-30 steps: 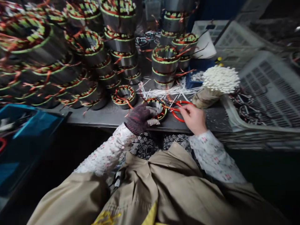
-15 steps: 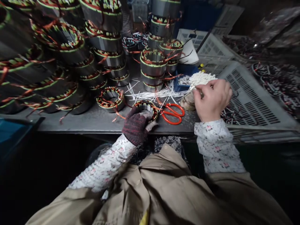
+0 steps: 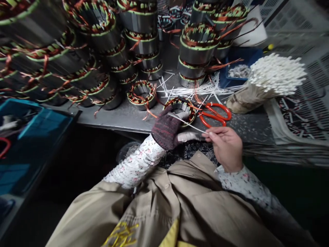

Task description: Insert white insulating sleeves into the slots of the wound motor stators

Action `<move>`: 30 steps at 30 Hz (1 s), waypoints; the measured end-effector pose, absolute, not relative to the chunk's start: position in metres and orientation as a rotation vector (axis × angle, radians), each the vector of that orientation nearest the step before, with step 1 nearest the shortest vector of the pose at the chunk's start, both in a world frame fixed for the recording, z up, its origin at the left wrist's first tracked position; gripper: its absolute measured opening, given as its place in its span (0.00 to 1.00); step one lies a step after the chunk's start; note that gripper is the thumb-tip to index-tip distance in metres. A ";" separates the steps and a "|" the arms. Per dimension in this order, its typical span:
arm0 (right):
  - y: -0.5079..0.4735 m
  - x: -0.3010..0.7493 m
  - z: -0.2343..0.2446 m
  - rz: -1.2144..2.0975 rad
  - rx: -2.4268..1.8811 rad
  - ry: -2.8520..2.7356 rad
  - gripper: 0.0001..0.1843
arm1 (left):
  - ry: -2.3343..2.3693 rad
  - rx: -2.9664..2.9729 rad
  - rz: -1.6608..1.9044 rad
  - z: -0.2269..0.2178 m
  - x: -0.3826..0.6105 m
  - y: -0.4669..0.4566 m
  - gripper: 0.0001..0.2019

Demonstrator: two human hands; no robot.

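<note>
A dim workshop surface point(image 3: 115, 120) of grey metal carries everything here, with the person seated close against its edge. Nearest, a tan smock point(image 3: 164, 202) covers the body, and floral sleeves point(image 3: 136, 164) run out to the two hands. The left hand point(image 3: 166, 128), in a dark knit glove, curls over the rim of a copper-wound motor core point(image 3: 186, 111), gripping it so that the core stays steady and its open centre faces up. The bare right hand point(image 3: 224, 149) is clenched in a tight pinch on a thin white plastic strip point(image 3: 186, 122), which slants across the gloved fingers, its far tip at the core.

Just beyond, red-handled scissors point(image 3: 214, 115) lie within easy reach, and loose white strips point(image 3: 200, 91) are scattered behind them. A thick bundle of white strips point(image 3: 277, 73) stands wrapped at the right, placed for quick picking. Behind it sits a small blue tray point(image 3: 240, 65). Farther back, stacks of wound cores point(image 3: 196, 56) rise in rows, kept off the working space, beside a blue bin point(image 3: 38, 128) and grey plastic crates point(image 3: 298, 13).
</note>
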State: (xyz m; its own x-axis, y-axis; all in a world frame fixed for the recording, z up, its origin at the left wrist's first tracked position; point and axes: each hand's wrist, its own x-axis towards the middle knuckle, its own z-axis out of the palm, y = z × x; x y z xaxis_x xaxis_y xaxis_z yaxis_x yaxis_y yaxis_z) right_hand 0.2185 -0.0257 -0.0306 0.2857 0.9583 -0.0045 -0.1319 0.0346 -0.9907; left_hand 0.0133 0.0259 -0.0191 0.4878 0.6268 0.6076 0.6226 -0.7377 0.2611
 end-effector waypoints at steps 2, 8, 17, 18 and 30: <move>-0.028 0.221 -0.049 1.224 -1.286 -0.888 0.13 | 1.082 2.708 1.150 -0.020 0.013 0.027 0.17; -0.019 0.212 -0.050 1.307 -1.364 -1.245 0.23 | 1.279 2.643 1.162 -0.028 0.019 0.031 0.17; -0.042 0.240 -0.031 0.879 -1.472 -1.505 0.22 | 1.292 2.660 0.961 -0.022 0.016 0.027 0.36; -0.046 0.244 -0.030 0.886 -1.484 -1.519 0.23 | 1.302 2.654 0.932 -0.022 0.016 0.027 0.36; -0.052 0.245 -0.031 0.895 -1.572 -1.461 0.16 | 1.362 2.643 0.886 -0.026 0.018 0.030 0.34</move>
State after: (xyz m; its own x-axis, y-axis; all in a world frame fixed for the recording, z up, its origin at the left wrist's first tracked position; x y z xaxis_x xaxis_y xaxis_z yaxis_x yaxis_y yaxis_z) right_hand 0.2451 -0.0524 -0.0311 0.0850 0.9962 0.0190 0.4357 -0.0200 -0.8999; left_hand 0.0178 0.0304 -0.0261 0.4514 0.7588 0.4695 0.7367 -0.6138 0.2837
